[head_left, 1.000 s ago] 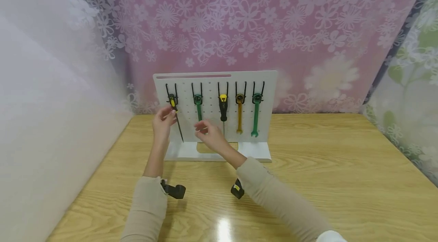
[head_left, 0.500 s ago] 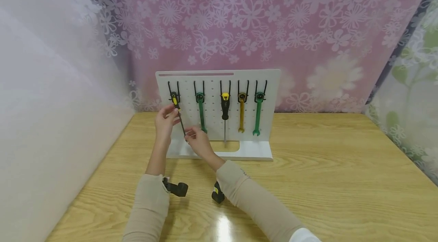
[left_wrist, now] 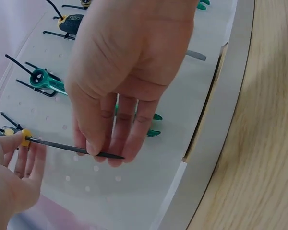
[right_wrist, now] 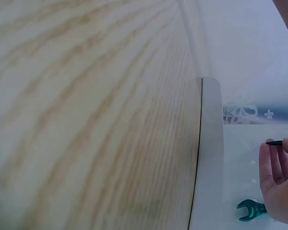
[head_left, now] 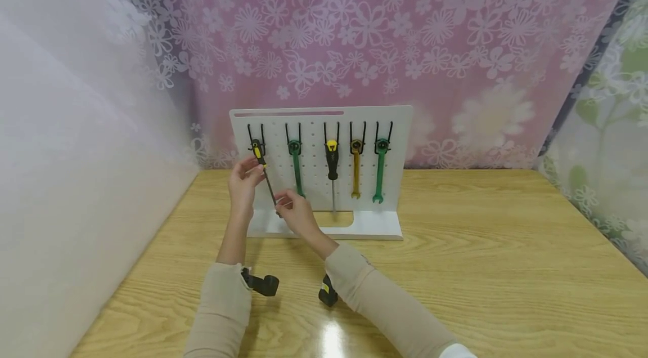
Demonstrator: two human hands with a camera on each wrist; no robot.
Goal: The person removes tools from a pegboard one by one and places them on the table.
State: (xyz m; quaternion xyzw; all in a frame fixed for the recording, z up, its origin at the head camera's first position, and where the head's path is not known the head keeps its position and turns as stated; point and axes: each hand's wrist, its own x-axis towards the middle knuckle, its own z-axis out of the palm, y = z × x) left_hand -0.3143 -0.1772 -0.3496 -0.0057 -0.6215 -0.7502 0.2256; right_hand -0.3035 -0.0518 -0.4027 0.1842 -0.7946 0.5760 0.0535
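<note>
A slim black-and-yellow screwdriver (head_left: 258, 152) slants in front of the leftmost hooks of a white pegboard (head_left: 316, 172), tip down to the right. My left hand (head_left: 243, 186) pinches it just below the handle, thumb against fingers. Near the tip, my right hand (head_left: 297, 214) pinches the dark shaft (left_wrist: 62, 145) between thumb and fingers. Beside my right hand hangs a green wrench (head_left: 297, 172), its open end partly behind the fingers in the head view. Whether the handle still touches the hooks, I cannot tell.
Further right on the pegboard hang a larger black-and-yellow screwdriver (head_left: 332, 160), a gold wrench (head_left: 356, 169) and another green wrench (head_left: 381, 172). Black hooks (head_left: 331, 131) jut out from the board. Its white base (head_left: 377, 226) stands on a wooden table (head_left: 481, 245).
My right hand has moved left and down from before the green wrench and now pinches the screwdriver's shaft near its tip. My left hand keeps its hold, with the screwdriver shifted slightly.
</note>
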